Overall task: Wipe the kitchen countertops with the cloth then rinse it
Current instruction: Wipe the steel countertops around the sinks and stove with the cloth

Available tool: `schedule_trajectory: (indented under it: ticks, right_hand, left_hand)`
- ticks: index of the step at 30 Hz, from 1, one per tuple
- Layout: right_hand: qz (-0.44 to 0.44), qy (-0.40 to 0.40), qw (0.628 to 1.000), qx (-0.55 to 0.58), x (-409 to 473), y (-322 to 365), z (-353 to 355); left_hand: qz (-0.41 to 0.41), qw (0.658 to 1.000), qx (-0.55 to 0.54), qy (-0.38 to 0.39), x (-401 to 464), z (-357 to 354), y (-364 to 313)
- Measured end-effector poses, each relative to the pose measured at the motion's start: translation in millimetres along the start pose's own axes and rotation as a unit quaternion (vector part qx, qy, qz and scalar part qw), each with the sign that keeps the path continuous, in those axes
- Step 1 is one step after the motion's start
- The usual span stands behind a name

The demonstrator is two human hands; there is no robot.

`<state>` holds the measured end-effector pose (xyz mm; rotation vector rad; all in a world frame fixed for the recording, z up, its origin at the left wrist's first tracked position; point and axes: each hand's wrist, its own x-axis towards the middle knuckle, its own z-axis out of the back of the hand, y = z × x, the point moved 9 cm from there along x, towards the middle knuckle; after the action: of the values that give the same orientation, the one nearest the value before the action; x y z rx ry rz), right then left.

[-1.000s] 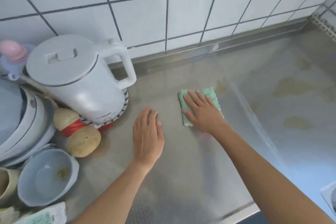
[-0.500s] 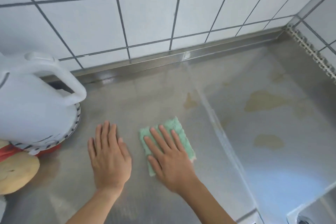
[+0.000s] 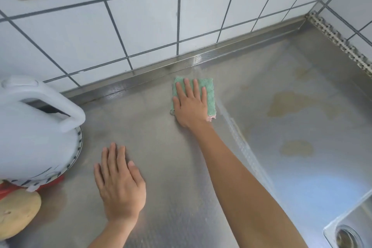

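While the left hand [image 3: 120,185] is lying flat with straight fingers on the steel countertop [image 3: 171,167], the right hand [image 3: 190,104] is pressing spread fingers on the green cloth [image 3: 209,94] at twelve o'clock by the backsplash; yellowish stains [image 3: 289,104] are sitting at three o'clock, a white kettle [image 3: 34,127] at nine.

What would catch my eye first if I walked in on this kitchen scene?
Probably the green cloth near the back wall, pressed flat on the steel counter by the right hand. To its right, yellowish stains mark the counter. At the left edge stands a big white kettle, with the left hand lying flat on the counter beside it.
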<state>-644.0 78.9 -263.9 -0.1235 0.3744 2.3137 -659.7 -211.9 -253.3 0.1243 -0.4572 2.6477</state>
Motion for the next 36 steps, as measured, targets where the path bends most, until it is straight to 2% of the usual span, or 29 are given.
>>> schedule_trajectory:
  ticks: [5,8,11,14,18,21,23,25,28,30,36]
  right_hand:
    - [0.187,0.014,0.982,-0.006,-100.3,65.1,-36.7]
    - [0.243,0.031,0.969,-0.012,-180.1,37.4,-48.1]
    - [0.259,0.048,0.964,-0.040,-197.1,-9.9,-33.8]
    - [0.195,0.030,0.980,-0.038,-143.9,-38.9,-10.9]
    - [-0.001,-0.020,1.000,0.016,-43.5,-60.7,12.7]
    - [-0.096,-0.026,0.994,0.044,21.9,-32.6,16.0]
    - [-0.121,-0.023,0.991,0.049,41.5,-5.1,13.3]
    - [-0.089,-0.018,0.995,0.032,36.0,18.5,8.1]
    - [0.072,0.008,0.997,-0.021,-23.4,50.9,-10.1]
    - [0.148,0.029,0.988,-0.021,-81.1,57.5,-26.5]
    - [0.210,0.045,0.975,-0.063,-261.7,-5.6,-54.1]
  left_hand:
    - [-0.011,1.000,0.001,0.000,0.3,-0.8,0.5]
    - [-0.010,1.000,-0.001,0.001,1.5,-1.8,1.5]
    - [-0.003,1.000,0.000,0.010,1.1,-1.7,1.9]
    - [-0.004,1.000,0.001,0.013,1.8,-1.8,2.2]
    - [-0.010,1.000,-0.001,0.009,0.7,-4.4,3.5]
    - [-0.015,1.000,-0.002,0.007,1.0,-7.5,4.8]
    - [-0.018,1.000,-0.002,0.009,0.9,-8.7,5.4]
    - [-0.020,1.000,-0.006,0.012,1.4,-10.0,4.9]
    - [-0.021,1.000,-0.007,0.019,1.2,-10.0,3.8]
    - [-0.019,0.999,-0.012,0.023,2.0,-9.2,3.8]
    - [-0.020,0.998,-0.048,0.042,0.1,-2.2,3.1]
